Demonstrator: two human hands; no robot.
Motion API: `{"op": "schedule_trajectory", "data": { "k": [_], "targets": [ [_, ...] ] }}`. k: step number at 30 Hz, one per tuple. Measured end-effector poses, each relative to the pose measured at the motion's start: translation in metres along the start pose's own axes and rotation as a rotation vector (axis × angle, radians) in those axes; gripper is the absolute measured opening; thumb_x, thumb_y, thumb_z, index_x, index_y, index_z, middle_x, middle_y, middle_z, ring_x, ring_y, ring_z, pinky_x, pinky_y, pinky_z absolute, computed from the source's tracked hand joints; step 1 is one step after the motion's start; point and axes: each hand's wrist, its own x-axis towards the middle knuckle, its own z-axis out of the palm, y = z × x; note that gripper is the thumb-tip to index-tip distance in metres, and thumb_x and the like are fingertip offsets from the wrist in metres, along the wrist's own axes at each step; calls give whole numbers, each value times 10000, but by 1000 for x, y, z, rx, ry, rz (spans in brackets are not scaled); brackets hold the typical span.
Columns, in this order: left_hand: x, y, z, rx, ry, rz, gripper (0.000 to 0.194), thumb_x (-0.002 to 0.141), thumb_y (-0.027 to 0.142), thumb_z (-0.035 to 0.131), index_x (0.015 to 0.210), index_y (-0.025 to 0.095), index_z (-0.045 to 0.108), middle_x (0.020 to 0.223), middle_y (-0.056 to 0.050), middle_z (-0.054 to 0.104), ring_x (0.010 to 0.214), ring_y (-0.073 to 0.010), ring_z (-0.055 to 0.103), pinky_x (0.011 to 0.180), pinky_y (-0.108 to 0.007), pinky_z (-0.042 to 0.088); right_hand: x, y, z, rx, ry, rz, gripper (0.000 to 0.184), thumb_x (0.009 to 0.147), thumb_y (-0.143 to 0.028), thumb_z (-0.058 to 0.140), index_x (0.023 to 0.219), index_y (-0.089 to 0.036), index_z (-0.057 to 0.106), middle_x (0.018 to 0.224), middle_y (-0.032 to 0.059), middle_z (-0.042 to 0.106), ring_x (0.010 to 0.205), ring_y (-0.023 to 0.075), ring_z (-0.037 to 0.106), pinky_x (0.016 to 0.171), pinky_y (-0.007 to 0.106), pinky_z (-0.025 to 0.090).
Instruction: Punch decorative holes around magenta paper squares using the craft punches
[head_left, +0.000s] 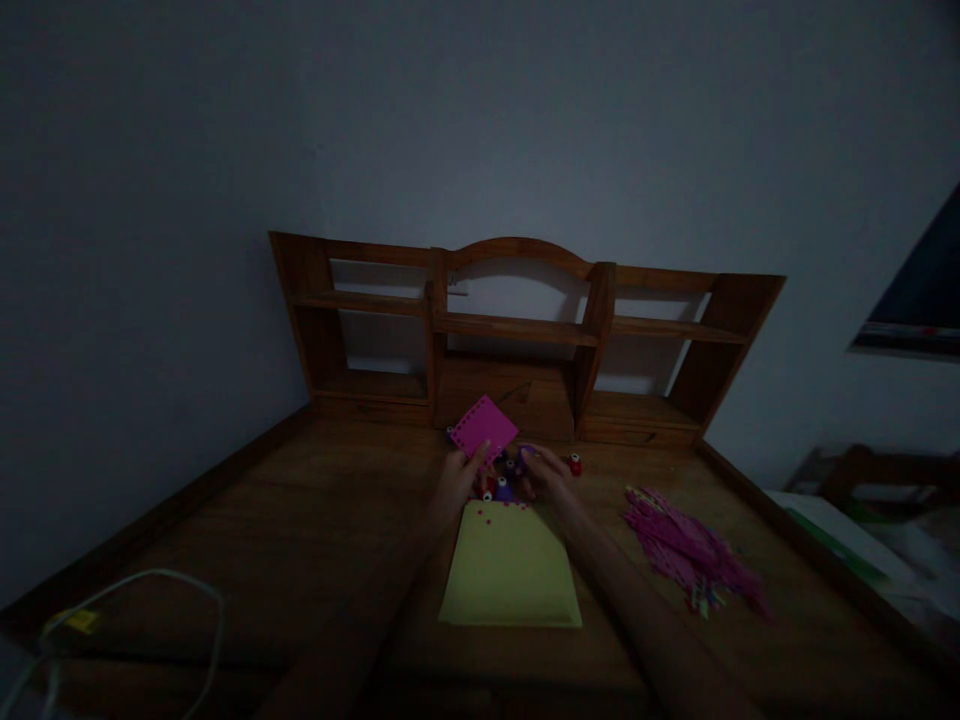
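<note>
My left hand (pixel 456 480) pinches a pink sheet of paper (pixel 486 424), tilted up, with a row of small holes along its upper left edge. In my right hand (pixel 547 474) is a small purple paper punch (pixel 526 455), apart from the sheet; its details are dim. Between and below the hands stand several more small punches, among them a purple one (pixel 503 490) and a red one (pixel 487 489), partly hidden. Nearest to me lies a stack of pale yellow paper (pixel 510 570), with tiny pink cut-outs scattered near its far edge.
Another red punch (pixel 575 465) stands to the right of my right hand. Farther right is a heap of pink paper strips (pixel 690 545). A wooden shelf unit (pixel 517 325) lines the desk's back. At the front left are a white cable (pixel 220 610) and a yellow object (pixel 81 621).
</note>
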Motion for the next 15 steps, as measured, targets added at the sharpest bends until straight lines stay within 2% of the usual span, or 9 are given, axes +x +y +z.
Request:
{"op": "schedule_trajectory", "data": {
  "k": [4,10,15],
  "targets": [
    [-2,1,0,-1,-11,21,534,786,651,575,649,136,615,471,-25,570,376,-124,504,399,-227,348,0,2,-3,-46,100,-52,558,663,-550,763,1104,-238,624,718,4,669,489,137,541,458,256,383],
    [-2,2,-1,-8,-36,-2,561,815,651,536,698,118,663,508,-54,604,384,-131,516,400,-238,354,5,10,-8,-98,223,-69,506,653,-570,758,987,-242,570,693,8,669,492,166,568,466,275,420],
    [-1,1,0,-12,-55,-5,549,815,639,545,690,120,674,507,-51,604,374,-128,502,400,-247,367,9,16,-10,-136,219,-211,456,623,-443,817,958,-229,594,847,32,689,713,200,637,641,316,505]
  ]
}}
